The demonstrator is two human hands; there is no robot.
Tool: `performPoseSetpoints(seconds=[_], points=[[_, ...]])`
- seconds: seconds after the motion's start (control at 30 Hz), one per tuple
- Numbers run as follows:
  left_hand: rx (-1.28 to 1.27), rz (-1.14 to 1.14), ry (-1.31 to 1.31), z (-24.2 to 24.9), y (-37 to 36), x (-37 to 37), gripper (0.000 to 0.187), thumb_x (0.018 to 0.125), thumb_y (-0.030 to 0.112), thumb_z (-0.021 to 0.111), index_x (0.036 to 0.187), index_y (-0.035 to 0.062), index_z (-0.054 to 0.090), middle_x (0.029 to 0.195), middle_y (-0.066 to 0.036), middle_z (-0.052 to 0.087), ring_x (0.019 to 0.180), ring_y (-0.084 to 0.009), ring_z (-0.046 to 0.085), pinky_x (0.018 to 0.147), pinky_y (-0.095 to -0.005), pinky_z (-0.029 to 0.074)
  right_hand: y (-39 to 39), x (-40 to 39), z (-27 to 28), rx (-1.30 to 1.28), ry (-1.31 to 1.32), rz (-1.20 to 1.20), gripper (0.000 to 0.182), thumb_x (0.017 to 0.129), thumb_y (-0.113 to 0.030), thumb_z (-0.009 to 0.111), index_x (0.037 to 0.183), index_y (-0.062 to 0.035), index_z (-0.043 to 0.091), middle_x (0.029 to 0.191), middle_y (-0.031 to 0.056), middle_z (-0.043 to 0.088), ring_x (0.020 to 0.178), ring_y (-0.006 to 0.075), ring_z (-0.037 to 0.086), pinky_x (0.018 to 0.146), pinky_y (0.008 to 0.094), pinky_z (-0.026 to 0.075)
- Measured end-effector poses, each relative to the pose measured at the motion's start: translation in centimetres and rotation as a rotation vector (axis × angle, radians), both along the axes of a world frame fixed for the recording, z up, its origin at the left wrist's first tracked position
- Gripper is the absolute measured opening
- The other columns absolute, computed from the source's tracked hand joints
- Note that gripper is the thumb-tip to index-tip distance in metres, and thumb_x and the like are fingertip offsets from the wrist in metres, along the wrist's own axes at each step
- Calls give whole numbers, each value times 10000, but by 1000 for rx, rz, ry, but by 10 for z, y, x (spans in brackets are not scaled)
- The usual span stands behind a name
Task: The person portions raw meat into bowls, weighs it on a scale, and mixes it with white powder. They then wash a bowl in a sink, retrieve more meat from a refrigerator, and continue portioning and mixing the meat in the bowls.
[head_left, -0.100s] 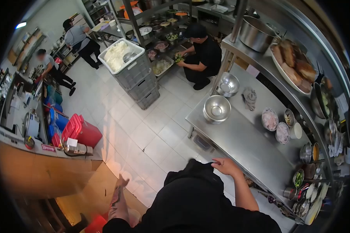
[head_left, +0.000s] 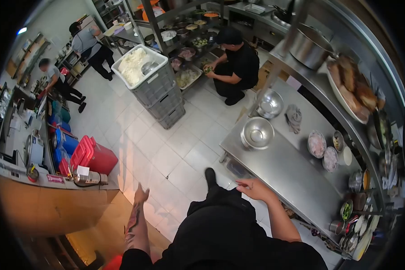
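Over the tiled floor, my left hand [head_left: 141, 194] hangs in front of me with a tattooed forearm behind it. Its fingers are partly stretched and nothing is in them. My right hand [head_left: 253, 188] is by my right thigh, close to the near edge of the steel table [head_left: 297, 175]. Its fingers point left, apart, and it holds nothing I can see. On that table stand stacked metal bowls [head_left: 258, 133], another metal bowl [head_left: 270, 104] and a crumpled grey cloth [head_left: 294, 119]. Bowls of pale pink food [head_left: 317, 144] sit further right.
Ahead, stacked grey crates [head_left: 160, 100] carry a white tub [head_left: 117, 67] of white food. A crouching person [head_left: 238, 63] handles greens by the shelves. Two more people work at far left. A red bin [head_left: 99, 156] stands left, near an orange-lit counter [head_left: 45, 202].
I have stepped forward, and a black shoe now shows ahead of me. My left hand has risen in view; my right hand has shifted slightly left. The table appears further right.
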State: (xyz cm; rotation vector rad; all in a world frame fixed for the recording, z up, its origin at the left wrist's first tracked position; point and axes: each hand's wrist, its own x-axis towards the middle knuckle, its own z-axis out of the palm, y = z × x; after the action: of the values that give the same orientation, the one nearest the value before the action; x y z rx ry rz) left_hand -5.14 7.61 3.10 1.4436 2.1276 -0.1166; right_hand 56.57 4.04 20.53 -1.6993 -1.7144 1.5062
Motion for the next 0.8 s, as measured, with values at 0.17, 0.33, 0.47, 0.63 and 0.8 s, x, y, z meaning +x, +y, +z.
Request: performPoseSetpoints(seconds=[0.17,0.33,0.47,0.63,0.8], points=[[478,-187,-185,-13,233,87,888,911,356,674,1545,-52,205,1514,-319,379,1403,-437,392,1159,-454,343,198,-47,0,330,-1,174,386,939,-339,667,1238,-95,687,957,196,728,896,303,708,809,379,541],[523,-52,-202,22,414,97,886,935,386,645,1533,-86,192,1528,-321,351,1420,-433,362,1169,-443,321,456,-170,-40,158,511,121,428,967,-301,636,1292,-22,637,1012,137,741,839,226,684,774,345,546],[710,501,-401,8,563,68,812,965,396,599,1535,-54,235,1488,-315,409,1329,-445,466,1129,-424,367,644,-265,-102,320,347,-273,549,944,-321,646,1378,2,551,1255,190,659,1093,294,653,929,366,517],[952,734,-475,9,655,64,487,980,211,594,1395,-27,501,1281,-225,620,1171,-345,606,1013,-407,447,784,-297,-118,363,-54,-499,772,901,-331,671,1501,27,343,1482,239,452,1309,371,501,1080,414,414],[1023,725,-707,0,656,51,468,939,46,615,1387,-37,508,1227,-170,638,1083,-249,618,954,-348,471,809,-337,-154,692,-107,-716,737,866,-192,688,1480,27,343,1398,265,464,1301,427,465,1099,446,378]])
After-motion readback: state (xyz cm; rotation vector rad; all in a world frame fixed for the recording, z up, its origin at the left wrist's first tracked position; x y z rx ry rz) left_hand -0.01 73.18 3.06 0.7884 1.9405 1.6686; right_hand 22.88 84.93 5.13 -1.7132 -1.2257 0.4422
